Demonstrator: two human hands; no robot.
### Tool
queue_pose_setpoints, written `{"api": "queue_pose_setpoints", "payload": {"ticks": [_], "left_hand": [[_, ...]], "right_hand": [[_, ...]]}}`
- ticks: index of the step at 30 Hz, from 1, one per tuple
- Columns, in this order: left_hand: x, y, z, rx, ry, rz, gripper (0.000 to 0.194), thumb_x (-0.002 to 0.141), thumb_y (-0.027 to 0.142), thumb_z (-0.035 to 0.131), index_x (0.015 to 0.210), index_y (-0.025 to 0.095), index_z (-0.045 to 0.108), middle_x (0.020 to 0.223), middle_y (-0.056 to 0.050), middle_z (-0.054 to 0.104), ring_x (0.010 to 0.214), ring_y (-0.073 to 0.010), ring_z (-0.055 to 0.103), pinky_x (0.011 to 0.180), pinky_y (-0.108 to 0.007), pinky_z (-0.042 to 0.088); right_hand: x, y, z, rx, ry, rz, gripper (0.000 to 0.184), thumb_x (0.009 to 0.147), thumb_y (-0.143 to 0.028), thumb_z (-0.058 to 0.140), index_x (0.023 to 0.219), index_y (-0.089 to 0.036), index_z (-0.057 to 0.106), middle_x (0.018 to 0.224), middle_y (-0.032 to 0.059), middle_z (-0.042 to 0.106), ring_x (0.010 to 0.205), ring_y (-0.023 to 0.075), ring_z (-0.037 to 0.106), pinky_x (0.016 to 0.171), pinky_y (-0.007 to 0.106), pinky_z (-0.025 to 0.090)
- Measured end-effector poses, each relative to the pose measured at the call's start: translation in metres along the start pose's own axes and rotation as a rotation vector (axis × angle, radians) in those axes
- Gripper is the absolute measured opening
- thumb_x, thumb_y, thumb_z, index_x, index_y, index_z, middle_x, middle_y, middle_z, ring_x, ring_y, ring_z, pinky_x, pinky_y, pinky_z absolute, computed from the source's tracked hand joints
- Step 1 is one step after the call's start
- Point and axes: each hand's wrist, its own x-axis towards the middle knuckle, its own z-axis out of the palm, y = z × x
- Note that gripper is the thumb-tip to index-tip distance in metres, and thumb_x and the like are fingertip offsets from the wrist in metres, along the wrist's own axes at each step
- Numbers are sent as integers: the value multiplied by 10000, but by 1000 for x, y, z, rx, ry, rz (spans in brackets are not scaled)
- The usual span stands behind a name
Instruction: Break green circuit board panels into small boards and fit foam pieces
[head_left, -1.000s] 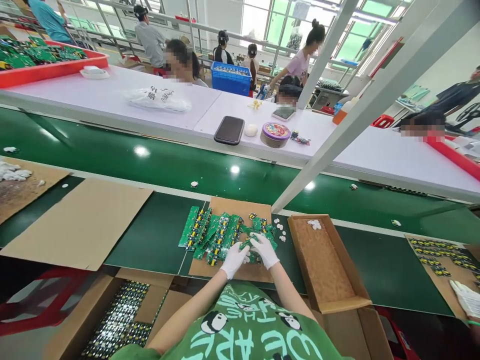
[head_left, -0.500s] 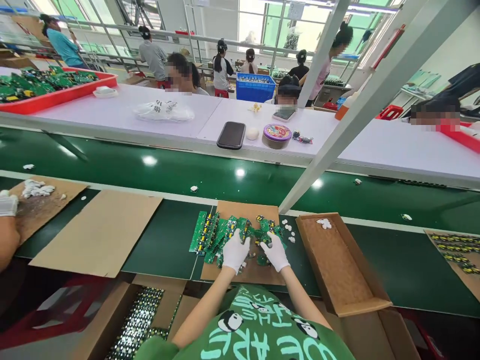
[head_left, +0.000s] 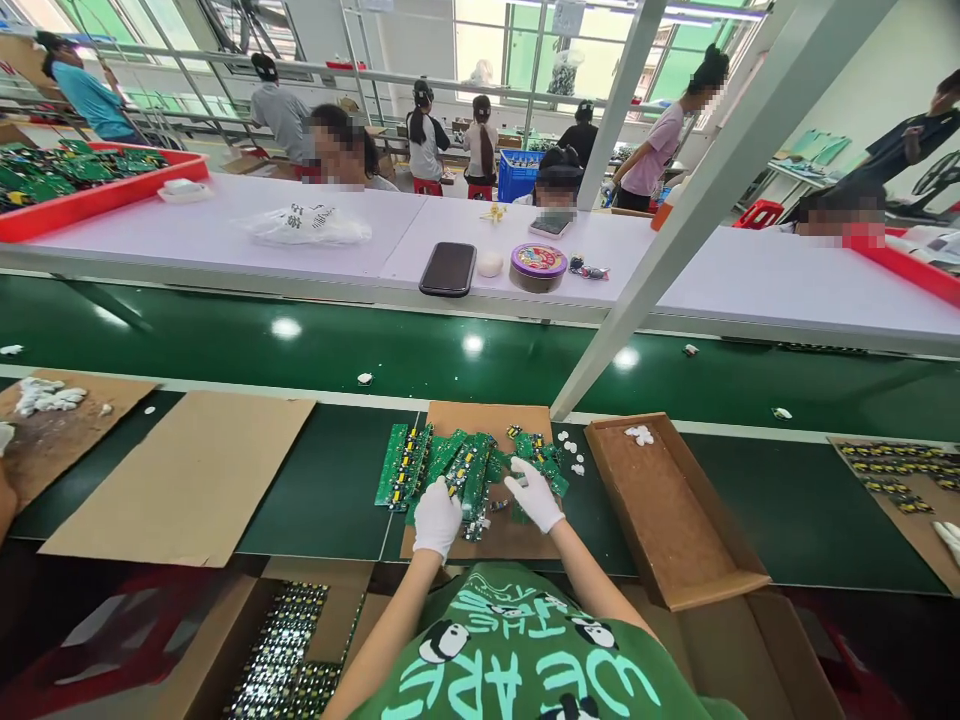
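Both my hands wear white gloves. My left hand [head_left: 438, 520] is at the near left side of a pile of green circuit boards [head_left: 476, 480], its fingers closed on the lower end of a board with yellow parts [head_left: 460, 466]; the fingertips are partly hidden. My right hand [head_left: 534, 497] is over the right part of the pile, thumb and fingers apart, beside a smaller cluster of boards [head_left: 537, 448]. Under the pile lies a brown cardboard sheet [head_left: 491, 412]. To its left, a row of long boards [head_left: 391, 470] lies side by side.
Small white pieces [head_left: 574, 450] lie right of the cardboard, beside a shallow cardboard box [head_left: 675, 510]. A flat cardboard sheet [head_left: 180, 470] is at left. Below the bench, an open carton [head_left: 202, 650] contains boards. A slanted metal post [head_left: 637, 300] rises ahead. Several people are beyond the shelf.
My left hand has moved left and nearer to me, off the middle of the pile. My right hand has shifted slightly left and away from me. The camera view has turned slightly.
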Motion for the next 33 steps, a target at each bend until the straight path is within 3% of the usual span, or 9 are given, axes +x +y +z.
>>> {"api": "queue_pose_setpoints", "payload": {"ticks": [3, 7, 14, 18, 20, 23, 26, 30, 33], "left_hand": [[-1, -3, -18, -191, -132, -35, 478, 790, 206, 602, 1250, 97, 531, 1196, -224, 627, 1171, -337, 569, 1007, -440, 403], [-10, 5, -31, -520, -484, -26, 431, 834, 443, 538, 1123, 129, 594, 1001, -156, 713, 870, -267, 695, 746, -364, 541], [-26, 27, -14, -914, -947, -102, 590, 857, 647, 376, 1067, 130, 568, 1024, -182, 690, 796, -223, 696, 633, -310, 530], [-28, 21, -3, -815, -922, -55, 491, 773, 617, 591, 953, 161, 551, 840, -104, 696, 618, -208, 676, 505, -278, 488], [-27, 18, 4, -752, -864, -34, 429, 741, 564, 655, 854, 169, 530, 673, -48, 658, 486, -185, 625, 436, -256, 438], [-26, 17, 18, -698, -732, -47, 365, 772, 531, 612, 769, 192, 476, 535, 21, 569, 380, -145, 546, 391, -236, 389], [-24, 19, 29, -684, -629, -74, 349, 801, 531, 546, 750, 205, 434, 513, 40, 530, 366, -139, 536, 378, -232, 380], [-23, 19, 28, -723, -574, -53, 382, 820, 587, 469, 809, 209, 413, 589, 29, 561, 414, -137, 567, 413, -234, 418], [-24, 20, 21, -738, -576, 4, 394, 824, 595, 472, 847, 202, 445, 627, 27, 570, 445, -130, 573, 438, -232, 438]], "right_hand": [[11, -6, -13, 79, -29, 6, 561, 789, -438, 592, 1292, -194, 553, 1229, 133, 624, 954, 209, 628, 894, 408, 506], [18, -13, -26, 168, -115, -34, 555, 850, -498, 525, 1344, -247, 511, 1361, 105, 555, 1122, 207, 589, 906, 369, 516], [18, -18, -31, 127, -309, -69, 473, 863, -442, 531, 1312, -293, 546, 1353, 56, 560, 633, 87, 587, 585, 248, 540], [17, -12, -31, 2, -329, -53, 429, 834, -360, 539, 1231, -213, 609, 1035, 60, 703, 503, 90, 527, 448, 228, 468], [16, -12, -27, -73, -320, -69, 349, 820, -333, 550, 1122, -204, 668, 930, 43, 717, 511, 107, 551, 489, 255, 496], [15, -16, -18, -187, -220, -139, 249, 805, -275, 573, 1010, -215, 702, 1039, 56, 705, 843, 200, 661, 802, 367, 548], [22, -22, -10, -279, -120, -191, 302, 809, -221, 574, 1092, -209, 679, 1181, 97, 661, 1147, 257, 580, 1057, 456, 406], [31, -26, -10, -340, -66, -208, 591, 808, -306, 621, 1374, -192, 491, 1426, 129, 488, 1326, 282, 441, 1131, 481, 320], [26, -24, -10, -341, -94, -188, 545, 882, -386, 522, 1389, -190, 477, 1368, 135, 546, 1198, 258, 561, 1016, 444, 460]]}}
